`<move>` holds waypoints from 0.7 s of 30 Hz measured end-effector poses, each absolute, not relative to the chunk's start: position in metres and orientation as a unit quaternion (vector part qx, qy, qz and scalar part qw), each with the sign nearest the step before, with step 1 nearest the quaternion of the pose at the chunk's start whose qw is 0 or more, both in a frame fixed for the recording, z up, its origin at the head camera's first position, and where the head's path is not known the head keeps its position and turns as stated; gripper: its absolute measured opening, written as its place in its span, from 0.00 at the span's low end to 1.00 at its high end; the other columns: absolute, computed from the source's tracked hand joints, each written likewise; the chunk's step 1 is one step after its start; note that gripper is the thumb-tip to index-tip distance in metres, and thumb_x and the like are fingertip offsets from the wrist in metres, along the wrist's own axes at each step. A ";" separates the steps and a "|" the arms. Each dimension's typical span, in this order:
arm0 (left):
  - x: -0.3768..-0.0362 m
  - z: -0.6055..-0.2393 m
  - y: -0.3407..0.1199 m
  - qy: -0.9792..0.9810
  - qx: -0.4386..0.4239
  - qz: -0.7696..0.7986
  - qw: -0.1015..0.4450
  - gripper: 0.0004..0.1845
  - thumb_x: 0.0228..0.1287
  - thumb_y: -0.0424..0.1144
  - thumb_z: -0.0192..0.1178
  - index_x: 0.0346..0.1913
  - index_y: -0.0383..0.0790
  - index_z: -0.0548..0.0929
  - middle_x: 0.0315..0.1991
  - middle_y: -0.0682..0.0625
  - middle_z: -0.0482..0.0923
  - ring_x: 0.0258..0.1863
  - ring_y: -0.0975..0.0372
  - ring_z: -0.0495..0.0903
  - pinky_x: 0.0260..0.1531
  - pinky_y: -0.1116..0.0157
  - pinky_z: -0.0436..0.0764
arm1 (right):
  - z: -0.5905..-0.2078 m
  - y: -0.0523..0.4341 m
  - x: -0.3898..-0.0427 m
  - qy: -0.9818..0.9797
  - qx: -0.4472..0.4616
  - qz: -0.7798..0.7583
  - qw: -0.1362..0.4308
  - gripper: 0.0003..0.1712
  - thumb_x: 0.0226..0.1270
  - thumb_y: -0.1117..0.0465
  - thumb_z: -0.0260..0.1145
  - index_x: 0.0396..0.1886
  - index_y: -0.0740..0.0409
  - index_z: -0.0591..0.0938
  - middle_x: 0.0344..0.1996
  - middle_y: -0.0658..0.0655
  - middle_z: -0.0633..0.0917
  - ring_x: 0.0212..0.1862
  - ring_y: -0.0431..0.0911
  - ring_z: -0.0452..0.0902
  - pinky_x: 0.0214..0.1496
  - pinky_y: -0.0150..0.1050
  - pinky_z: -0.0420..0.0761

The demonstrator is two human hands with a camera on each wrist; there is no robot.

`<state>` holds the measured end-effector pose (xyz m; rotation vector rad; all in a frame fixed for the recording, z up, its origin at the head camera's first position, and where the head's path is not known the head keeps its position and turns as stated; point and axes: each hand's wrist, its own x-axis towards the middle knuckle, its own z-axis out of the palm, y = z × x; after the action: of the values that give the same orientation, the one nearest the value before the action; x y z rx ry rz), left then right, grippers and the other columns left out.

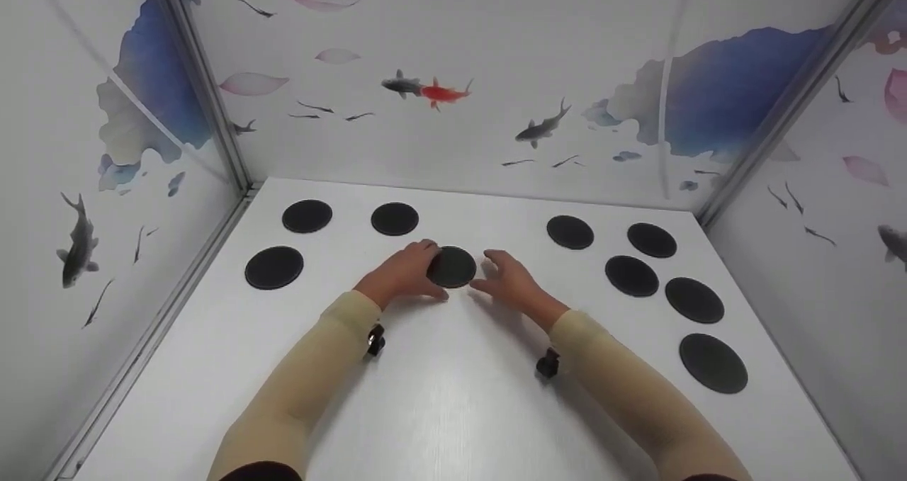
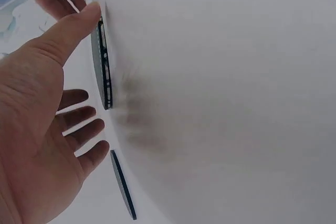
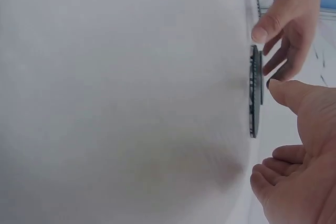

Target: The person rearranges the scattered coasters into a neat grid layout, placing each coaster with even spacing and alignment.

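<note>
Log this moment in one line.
left hand: beside centre disc, contact unclear | right hand: near its opposite edge | left side: three discs | right side: five discs

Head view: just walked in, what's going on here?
A person's left hand is at the left edge of a dark disc; contact is hard to judge. The right hand is open on its other side, apart from it. On the white table, three more discs lie to the left, five to the right.
</note>
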<state>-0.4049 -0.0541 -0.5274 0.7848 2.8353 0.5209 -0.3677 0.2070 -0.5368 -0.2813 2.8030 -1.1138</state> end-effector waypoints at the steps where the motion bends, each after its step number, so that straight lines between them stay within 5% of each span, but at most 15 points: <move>1: -0.405 -0.527 -0.055 0.943 0.272 0.171 0.086 0.55 0.60 0.62 0.82 0.84 0.40 0.70 0.81 0.43 0.69 0.79 0.50 0.70 0.79 0.52 0.70 | -0.536 0.210 -0.366 0.923 -0.093 -0.370 0.056 0.49 0.75 0.49 0.78 0.85 0.63 0.67 0.83 0.66 0.70 0.85 0.61 0.62 0.85 0.57 0.63; 10: -0.398 -0.523 -0.058 0.928 0.320 0.131 0.138 0.59 0.60 0.66 0.81 0.87 0.45 0.65 0.88 0.47 0.58 0.87 0.51 0.57 0.84 0.52 0.61 | -0.524 0.238 -0.344 0.912 -0.095 -0.396 0.048 0.45 0.78 0.48 0.75 0.84 0.63 0.69 0.79 0.70 0.74 0.78 0.68 0.71 0.80 0.63 0.71; 21: -0.395 -0.527 -0.060 0.923 0.327 0.126 0.158 0.59 0.62 0.65 0.79 0.89 0.47 0.63 0.90 0.51 0.53 0.89 0.53 0.51 0.84 0.52 0.60 | -0.518 0.279 -0.317 0.907 -0.102 -0.407 0.039 0.43 0.79 0.48 0.74 0.83 0.63 0.71 0.79 0.66 0.74 0.77 0.65 0.74 0.78 0.62 0.74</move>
<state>-0.3947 -0.0597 -0.5267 0.9353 2.6413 0.3595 -0.3169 0.2787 -0.5175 -0.3131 2.7800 -1.2490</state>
